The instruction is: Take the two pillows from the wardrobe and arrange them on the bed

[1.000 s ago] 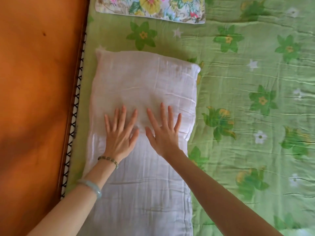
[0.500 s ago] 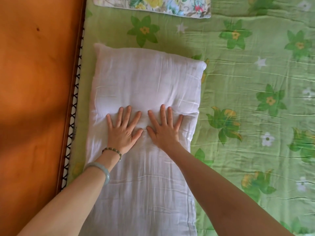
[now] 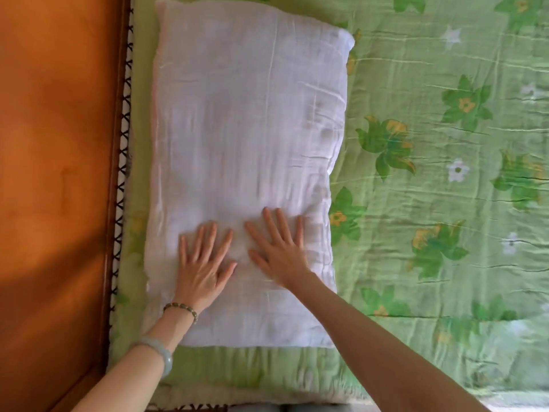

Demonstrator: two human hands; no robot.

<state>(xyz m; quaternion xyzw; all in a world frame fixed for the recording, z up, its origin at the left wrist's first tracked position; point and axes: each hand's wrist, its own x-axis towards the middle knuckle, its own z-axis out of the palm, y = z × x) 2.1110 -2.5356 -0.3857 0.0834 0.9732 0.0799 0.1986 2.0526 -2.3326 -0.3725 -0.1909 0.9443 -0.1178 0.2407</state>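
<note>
A white pillow [image 3: 246, 129] lies flat on the bed's green floral sheet [image 3: 445, 203], close to the wooden headboard on the left. My left hand [image 3: 205, 266] rests flat on the pillow's near part, fingers straight and spread. Beside it, my right hand [image 3: 279, 245] also lies flat on the pillow with fingers straight. Neither hand holds anything. The second, floral pillow is out of this view.
An orange-brown wooden headboard [image 3: 56, 173] runs down the left side, with a black-and-white stitched mattress edge [image 3: 121, 179] beside it. The near edge of the bed [image 3: 237, 394] shows at the bottom. Green sheet spreads to the right.
My view has dropped toward the bed's near edge, so the floral pillow has left the frame. Both hands have slid down the white pillow toward me, staying flat on it.
</note>
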